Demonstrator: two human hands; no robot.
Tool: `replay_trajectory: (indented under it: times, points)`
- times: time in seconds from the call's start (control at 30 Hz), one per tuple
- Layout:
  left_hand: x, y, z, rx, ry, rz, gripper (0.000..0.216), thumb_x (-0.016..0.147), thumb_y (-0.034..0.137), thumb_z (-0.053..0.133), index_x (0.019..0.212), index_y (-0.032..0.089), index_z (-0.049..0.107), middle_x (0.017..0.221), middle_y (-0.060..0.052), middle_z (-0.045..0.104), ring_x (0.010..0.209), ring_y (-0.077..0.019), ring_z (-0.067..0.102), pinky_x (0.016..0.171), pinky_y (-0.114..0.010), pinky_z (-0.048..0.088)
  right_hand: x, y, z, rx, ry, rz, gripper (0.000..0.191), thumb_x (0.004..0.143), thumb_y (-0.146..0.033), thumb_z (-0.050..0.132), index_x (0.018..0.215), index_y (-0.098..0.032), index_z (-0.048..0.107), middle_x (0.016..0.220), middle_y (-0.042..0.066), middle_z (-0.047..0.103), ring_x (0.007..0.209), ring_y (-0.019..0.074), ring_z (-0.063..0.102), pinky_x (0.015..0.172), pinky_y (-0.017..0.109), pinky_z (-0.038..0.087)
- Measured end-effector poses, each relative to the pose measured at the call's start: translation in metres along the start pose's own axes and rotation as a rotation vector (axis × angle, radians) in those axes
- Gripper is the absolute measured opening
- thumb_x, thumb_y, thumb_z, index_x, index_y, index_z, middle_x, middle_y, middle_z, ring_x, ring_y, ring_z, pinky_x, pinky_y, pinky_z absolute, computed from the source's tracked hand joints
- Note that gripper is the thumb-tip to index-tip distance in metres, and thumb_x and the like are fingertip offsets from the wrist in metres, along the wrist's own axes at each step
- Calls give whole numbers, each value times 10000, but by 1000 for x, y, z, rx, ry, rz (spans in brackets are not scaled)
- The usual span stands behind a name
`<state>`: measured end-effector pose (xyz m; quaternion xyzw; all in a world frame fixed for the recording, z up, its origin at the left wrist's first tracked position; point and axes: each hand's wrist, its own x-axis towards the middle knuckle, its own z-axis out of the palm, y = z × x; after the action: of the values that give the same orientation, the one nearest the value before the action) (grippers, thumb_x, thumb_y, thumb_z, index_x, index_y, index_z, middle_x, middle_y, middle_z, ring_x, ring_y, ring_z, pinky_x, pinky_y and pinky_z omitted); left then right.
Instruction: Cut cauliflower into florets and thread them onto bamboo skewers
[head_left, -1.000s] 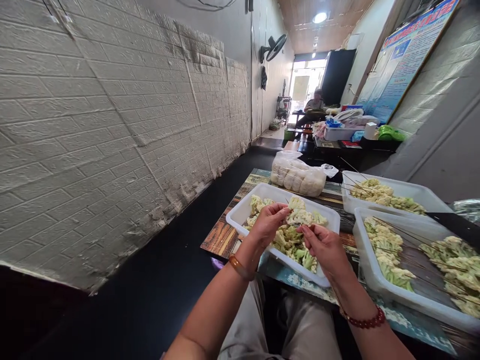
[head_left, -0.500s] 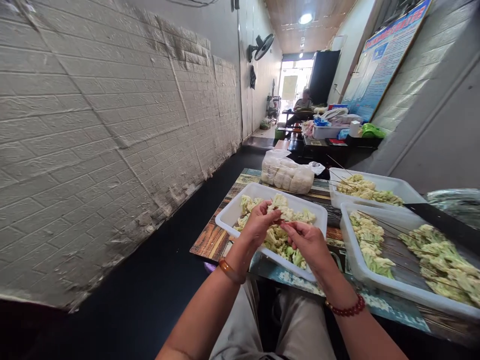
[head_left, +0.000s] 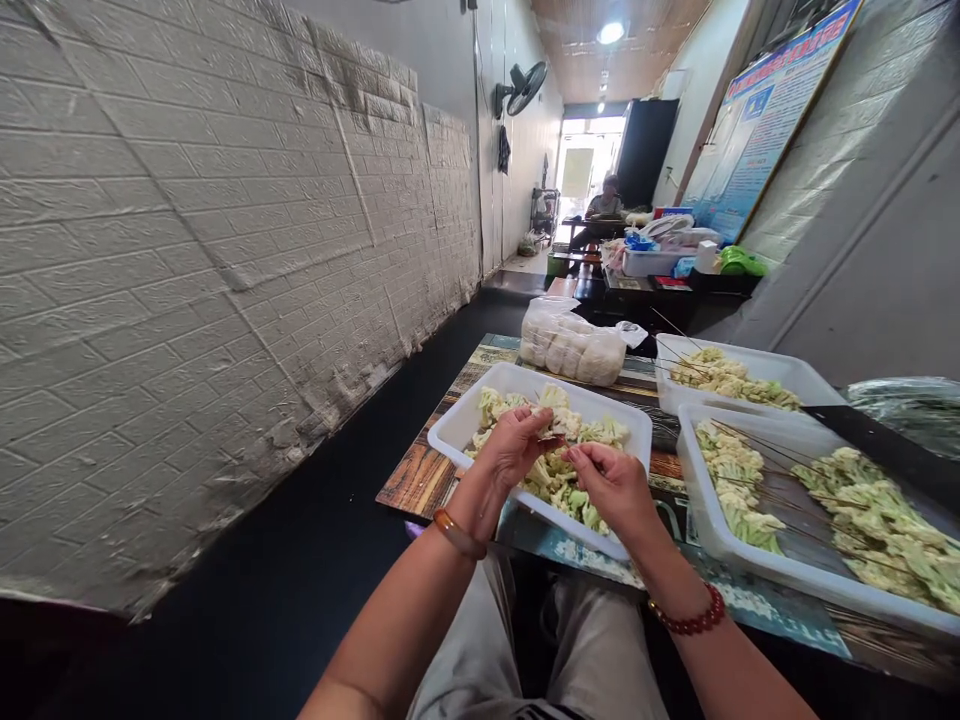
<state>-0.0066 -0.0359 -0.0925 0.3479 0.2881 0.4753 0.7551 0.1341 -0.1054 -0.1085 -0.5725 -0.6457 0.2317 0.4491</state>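
Over a white tray (head_left: 450, 437) of cut cauliflower (head_left: 559, 485), both hands meet close together. My left hand (head_left: 517, 440) is closed, its thumb and fingers against a pale cauliflower floret (head_left: 553, 398) at its tips. My right hand (head_left: 611, 485) is closed in a pinch, fingertips almost touching the left ones. Whatever is in that pinch is too small to make out. To the right, a second tray (head_left: 720, 535) holds cauliflower threaded on thin skewers (head_left: 776, 455). Behind it, another tray (head_left: 814, 375) has more skewered cauliflower (head_left: 731, 375).
A clear plastic bag (head_left: 574, 345) of round white pieces sits behind the near tray on the wood-patterned table (head_left: 416, 478). A plastic-wrapped bundle (head_left: 911, 408) lies at the far right. A brick-patterned wall (head_left: 247, 230) runs along the left. Another person (head_left: 606, 200) sits at a far table.
My left hand has shifted slightly, its fingers turned a little. My right hand stays pinched beside it. The whole view has moved slightly; the trays look the same.
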Motion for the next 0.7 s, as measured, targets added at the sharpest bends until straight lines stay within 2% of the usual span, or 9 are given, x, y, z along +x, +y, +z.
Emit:
replay_trajectory:
  times: [0.27, 0.37, 0.5, 0.7]
  points:
    - [0, 0, 3, -6, -11, 24, 281, 541, 286, 834, 658, 112, 648, 681, -34, 643, 658, -125, 577, 679, -288, 489, -1, -4, 0, -20, 30, -21, 363, 882, -432, 453, 706, -178, 643, 592, 13, 607, 573, 148, 555, 539, 236, 376]
    - [-2, -1, 7, 8, -33, 27, 282, 537, 277, 835, 589, 119, 608, 601, -7, 592, 598, -103, 543, 650, -270, 480, 1, -6, 0, -57, 65, -46, 374, 879, -429, 455, 636, -183, 598, 523, 2, 560, 526, 135, 509, 522, 237, 347]
    - [-5, 0, 11, 34, -98, 16, 310, 545, 239, 829, 526, 123, 542, 557, 12, 543, 547, -73, 504, 574, -214, 436, 5, -6, 0, -109, 116, -75, 433, 874, -434, 459, 510, -200, 457, 462, -15, 482, 480, 112, 429, 491, 238, 297]
    - [-4, 1, 6, 10, -19, 19, 280, 634, 332, 783, 783, 143, 640, 778, -24, 651, 703, -140, 599, 653, -285, 495, 4, -3, 3, -116, 159, -97, 438, 871, -434, 482, 509, -196, 419, 469, -28, 463, 474, 104, 422, 478, 237, 264]
